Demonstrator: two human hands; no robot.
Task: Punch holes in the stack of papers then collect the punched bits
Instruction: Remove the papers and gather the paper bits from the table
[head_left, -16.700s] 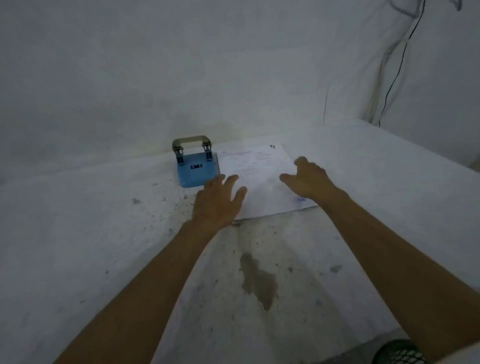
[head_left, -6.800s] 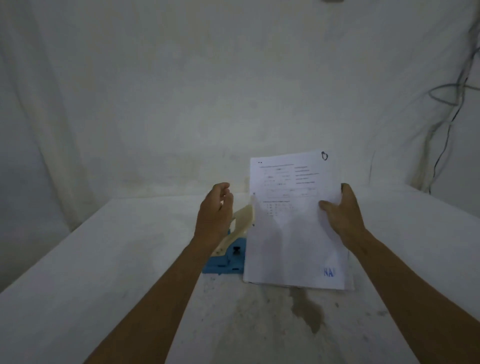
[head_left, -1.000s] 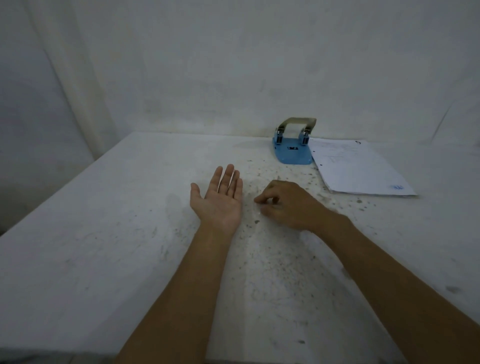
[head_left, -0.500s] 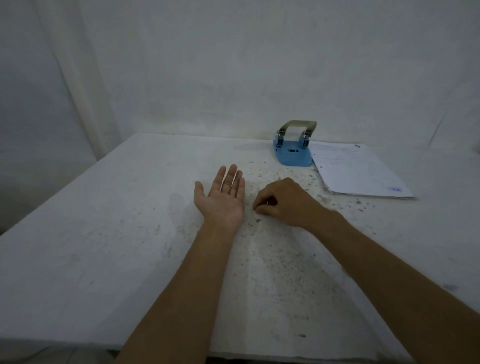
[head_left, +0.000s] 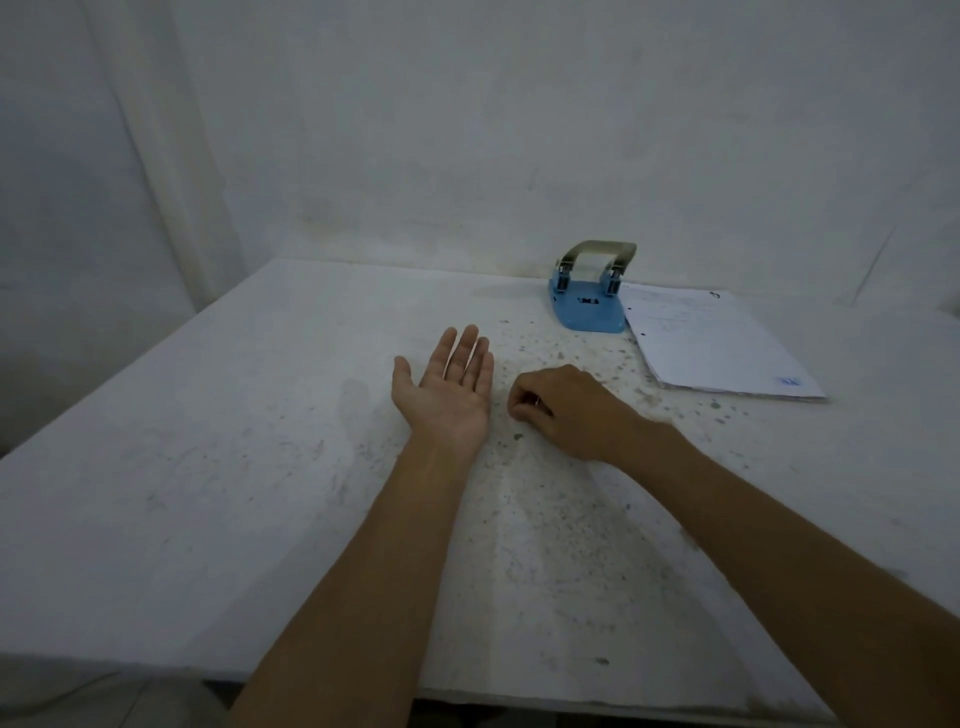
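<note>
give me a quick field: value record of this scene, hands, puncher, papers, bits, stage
left hand: open, palm up, resting on the table
right hand: curled, fingertips pinched together at the table surface; whether they hold anything cannot be told
hole punch: blue, upright at the far side, untouched
stack of papers: flat beside the punch, to its right, holes along its left edge
punched bits: specks scattered between punch and hands
stage: punching done, collecting underway

Punched bits (head_left: 518, 437) tiny (indistinct), forearms cropped
</note>
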